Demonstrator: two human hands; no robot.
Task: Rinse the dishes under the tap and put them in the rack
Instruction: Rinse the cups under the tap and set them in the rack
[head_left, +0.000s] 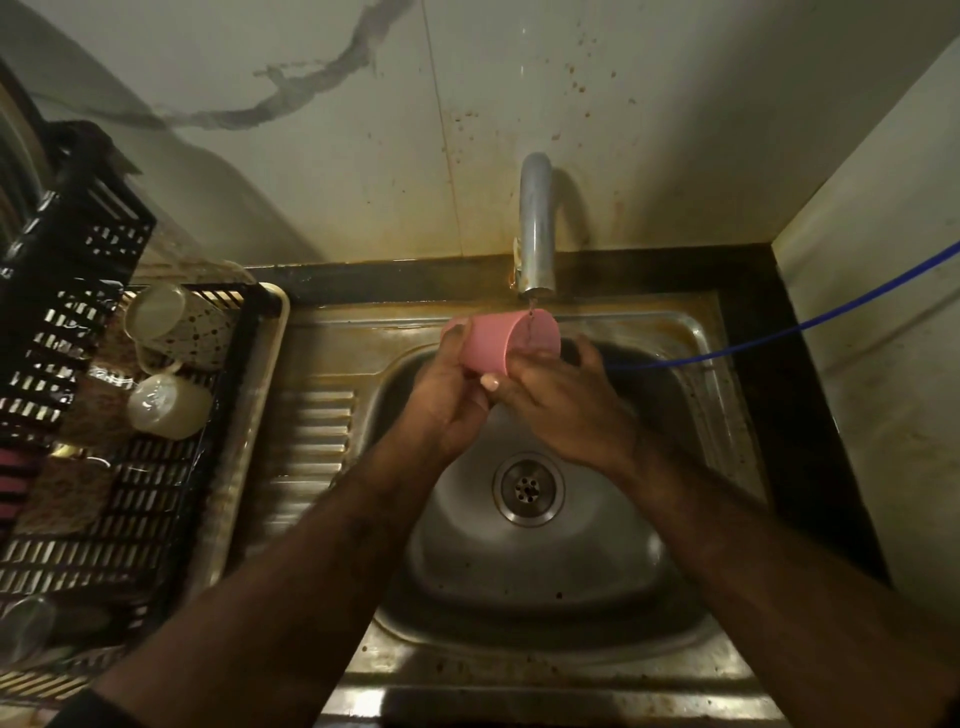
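Observation:
A pink cup (493, 340) lies tilted on its side over the steel sink (691, 332), its mouth turned right under the tap (535, 228). A thin stream of water falls onto its rim. My left hand (447, 395) grips the cup's base end. My right hand (561, 400) holds the cup at its mouth, thumb against the outer wall and fingers curled past the rim. The black rack (156, 488) stands left of the sink with two clear glass mugs (166, 405) lying in it.
The drain (527, 488) sits in the bare middle of the basin. A blue hose (779, 335) runs from the right wall down into the sink behind my right hand. A ribbed drainboard (311, 441) separates sink and rack. An upright black crate (67, 270) stands at far left.

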